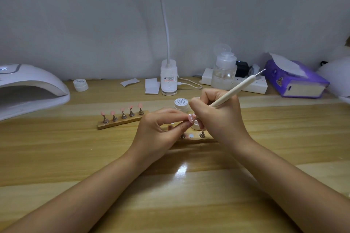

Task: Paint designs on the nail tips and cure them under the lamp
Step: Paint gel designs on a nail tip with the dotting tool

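Note:
My left hand (159,130) pinches a pink nail tip (191,117) with white dots on it, lifted off its stand. My right hand (217,117) grips a cream dotting pen (233,91) like a pencil, its lower end down at the nail tip. A wooden holder (121,122) to the left carries several pink nail tips on metal stands. A second holder (197,137) lies under my hands, mostly hidden. The white curing lamp (28,89) stands at the far left, its opening facing right.
A small gel pot (181,104) sits behind my hands, and another (81,84) near the lamp. At the back stand a clip desk light (169,79), a pump bottle (224,70), a power strip (253,85) and a purple tissue pack (295,79). White paper pieces (151,86) lie nearby.

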Available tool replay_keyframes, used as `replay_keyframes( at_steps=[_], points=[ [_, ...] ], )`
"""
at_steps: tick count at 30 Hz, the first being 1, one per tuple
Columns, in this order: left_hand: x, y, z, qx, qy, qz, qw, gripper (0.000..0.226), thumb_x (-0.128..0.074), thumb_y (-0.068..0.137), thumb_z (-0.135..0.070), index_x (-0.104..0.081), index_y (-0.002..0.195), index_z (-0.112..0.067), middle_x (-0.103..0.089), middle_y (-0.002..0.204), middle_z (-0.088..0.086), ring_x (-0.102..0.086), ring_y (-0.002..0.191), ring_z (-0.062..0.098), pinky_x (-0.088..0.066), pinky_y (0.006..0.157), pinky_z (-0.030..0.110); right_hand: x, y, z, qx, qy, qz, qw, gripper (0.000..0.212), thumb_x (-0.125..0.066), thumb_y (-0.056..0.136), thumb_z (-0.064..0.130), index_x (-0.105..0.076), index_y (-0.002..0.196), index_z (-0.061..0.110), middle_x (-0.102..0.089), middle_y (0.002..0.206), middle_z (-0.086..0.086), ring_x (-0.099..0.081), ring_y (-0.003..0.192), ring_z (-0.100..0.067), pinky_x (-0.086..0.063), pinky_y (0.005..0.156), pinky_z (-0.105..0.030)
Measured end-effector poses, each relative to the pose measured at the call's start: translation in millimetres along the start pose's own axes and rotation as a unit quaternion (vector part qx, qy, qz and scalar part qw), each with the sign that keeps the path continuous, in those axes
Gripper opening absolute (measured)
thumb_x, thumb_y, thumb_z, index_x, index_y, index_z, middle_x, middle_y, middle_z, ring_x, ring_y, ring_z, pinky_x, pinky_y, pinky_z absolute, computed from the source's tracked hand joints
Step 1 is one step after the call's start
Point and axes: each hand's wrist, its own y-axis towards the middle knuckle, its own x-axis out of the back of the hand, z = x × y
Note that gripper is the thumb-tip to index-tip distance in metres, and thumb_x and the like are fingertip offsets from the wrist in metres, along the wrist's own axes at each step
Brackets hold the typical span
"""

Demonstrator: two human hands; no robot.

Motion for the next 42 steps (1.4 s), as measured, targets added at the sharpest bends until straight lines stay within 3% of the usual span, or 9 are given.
replay_keyframes(
  at_steps=[6, 10, 20, 26, 30, 35, 38, 42],
  points=[
    [-0.2, 0.2, 0.2, 0.001, 0.003, -0.001, 1.0, 0.021, -0.065, 0.075, -0.018, -0.07, 0.094, -0.011, -0.07, 0.082, -0.003, -0.065, 0.078, 0.008, -0.052, 0.073, 0.027, 0.2, 0.3, -1.4, 0.002, -0.002, -0.007, 1.0, 0.044, -0.057, 0.073, -0.004, -0.036, 0.04, 0.015, -0.038, 0.033, 0.006, -0.039, 0.036, -0.011, -0.037, 0.042, -0.022],
    [0.1, 0.4, 0.5, -0.006, 0.002, 0.0, 1.0, 0.019, -0.065, 0.076, -0.019, -0.07, 0.094, -0.013, -0.07, 0.082, -0.004, -0.065, 0.077, 0.007, -0.052, 0.072, 0.023, -0.1, 0.1, -1.6, 0.003, 0.001, -0.004, 1.0, 0.045, -0.057, 0.071, -0.002, -0.038, 0.037, 0.02, -0.04, 0.032, 0.005, -0.041, 0.034, -0.008, -0.037, 0.04, -0.018],
    [0.2, 0.6, -0.4, -0.005, 0.002, -0.002, 1.0, 0.022, -0.065, 0.075, -0.018, -0.068, 0.096, -0.013, -0.069, 0.083, -0.007, -0.065, 0.078, 0.007, -0.053, 0.072, 0.024, -0.1, 0.1, -2.5, 0.0, -0.002, -0.009, 1.0, 0.041, -0.057, 0.073, -0.003, -0.038, 0.041, 0.013, -0.039, 0.034, 0.003, -0.041, 0.036, -0.01, -0.037, 0.04, -0.02],
    [-0.6, 0.6, -2.9, 0.015, -0.001, -0.008, 1.0, 0.021, -0.065, 0.075, -0.018, -0.072, 0.091, -0.006, -0.069, 0.078, -0.002, -0.064, 0.072, 0.004, -0.05, 0.069, 0.019, 3.7, 3.6, 4.3, -0.031, 0.064, -0.034, 0.997, 0.041, -0.062, 0.083, 0.016, -0.046, 0.047, 0.006, -0.042, 0.035, 0.006, -0.043, 0.033, -0.006, -0.042, 0.042, -0.022],
    [-1.1, 0.5, -3.6, 0.026, -0.004, -0.012, 1.0, 0.021, -0.065, 0.074, -0.018, -0.072, 0.089, -0.005, -0.068, 0.077, -0.007, -0.062, 0.072, -0.002, -0.046, 0.07, 0.013, 6.3, 9.0, 11.4, -0.056, 0.131, -0.081, 0.987, 0.046, -0.059, 0.079, 0.043, -0.052, 0.04, 0.02, -0.039, 0.036, 0.008, -0.043, 0.039, -0.002, -0.05, 0.048, -0.019],
    [-1.0, 0.7, -2.7, 0.031, -0.007, -0.013, 0.999, 0.02, -0.066, 0.074, -0.018, -0.073, 0.089, -0.006, -0.069, 0.078, -0.006, -0.063, 0.073, -0.001, -0.048, 0.07, 0.015, 9.5, 2.7, 5.0, -0.012, 0.091, -0.054, 0.994, 0.024, -0.054, 0.091, 0.026, -0.05, 0.067, 0.021, -0.044, 0.039, 0.009, -0.045, 0.036, -0.002, -0.056, 0.053, -0.03],
    [-0.7, 0.9, -2.2, 0.034, -0.005, -0.012, 0.999, 0.017, -0.066, 0.074, -0.017, -0.073, 0.087, -0.008, -0.068, 0.075, -0.01, -0.062, 0.071, -0.002, -0.047, 0.069, 0.016, 15.2, -0.3, -4.7, -0.008, 0.085, -0.018, 0.996, 0.013, -0.059, 0.087, 0.019, -0.05, 0.084, 0.026, -0.054, 0.046, 0.005, -0.052, 0.045, -0.004, -0.054, 0.058, -0.026],
    [0.6, 1.1, -1.7, 0.034, 0.009, -0.01, 0.999, 0.015, -0.069, 0.075, -0.01, -0.073, 0.089, -0.007, -0.068, 0.076, -0.007, -0.063, 0.072, 0.0, -0.049, 0.07, 0.021, 15.8, -0.2, -12.7, -0.048, 0.125, 0.042, 0.99, 0.02, -0.071, 0.073, 0.021, -0.056, 0.064, 0.032, -0.057, 0.056, 0.01, -0.059, 0.065, -0.01, -0.055, 0.073, -0.033]
  ],
)
